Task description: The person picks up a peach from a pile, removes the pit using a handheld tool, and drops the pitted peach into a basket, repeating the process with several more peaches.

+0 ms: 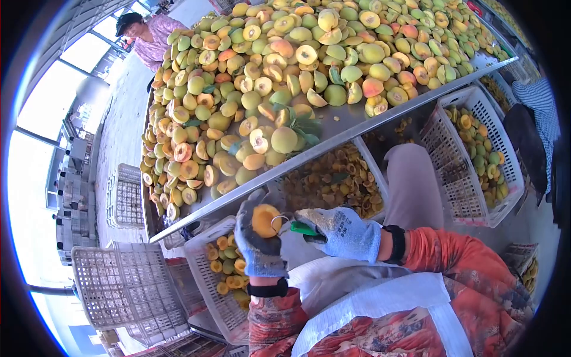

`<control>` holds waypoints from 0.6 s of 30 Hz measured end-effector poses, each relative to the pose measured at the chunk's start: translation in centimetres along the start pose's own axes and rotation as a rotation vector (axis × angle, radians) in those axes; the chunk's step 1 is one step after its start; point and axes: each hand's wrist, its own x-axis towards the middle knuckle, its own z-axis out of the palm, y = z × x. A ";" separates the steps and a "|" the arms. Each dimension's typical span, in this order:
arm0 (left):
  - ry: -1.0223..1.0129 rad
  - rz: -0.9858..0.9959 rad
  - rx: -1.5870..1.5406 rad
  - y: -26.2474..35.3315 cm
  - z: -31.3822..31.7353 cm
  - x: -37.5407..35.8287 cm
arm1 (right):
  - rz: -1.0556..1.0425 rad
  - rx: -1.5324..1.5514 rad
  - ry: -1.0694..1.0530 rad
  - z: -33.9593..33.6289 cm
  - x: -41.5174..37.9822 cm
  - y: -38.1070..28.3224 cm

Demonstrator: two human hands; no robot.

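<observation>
— What's the left hand (pixel 260 241) got?
— Its fingers are clamped round a peach half (pixel 265 220), held below the table (pixel 351 122) edge.
— And the right hand (pixel 340 233)?
— Fingers closed on a green-handled pitting tool (pixel 301 228), touching that peach.

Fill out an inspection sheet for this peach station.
Surface: metal table, tilted in view, heaped with peaches, whole and halved.
Job's things: left hand holds a peach half; right hand holds a green-handled tool against it.
Clutter: leaves among the fruit.
Grippers: both hands gloved, fingers closed.
Cables: nothing seen.
Surroundings: crate of pits below the table, crates of halves on both sides, empty crates left, another person at the far end.
</observation>
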 end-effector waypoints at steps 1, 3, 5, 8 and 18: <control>0.046 0.202 0.190 1.4 -0.1 -1.3 | 0.029 0.074 0.049 -0.6 -0.2 0.3; 0.140 0.300 0.992 5.4 -7.3 -1.2 | 0.123 0.171 0.094 -2.1 -0.5 1.3; 0.223 0.299 1.307 6.8 -9.9 -0.9 | 0.194 0.226 0.098 -2.0 -1.1 3.4; 0.181 0.392 1.192 6.2 -5.0 1.6 | 0.252 0.243 0.119 -1.1 -1.3 5.4; -0.156 0.704 2.052 -4.2 6.9 17.7 | 0.530 0.220 0.116 -5.3 -2.1 6.7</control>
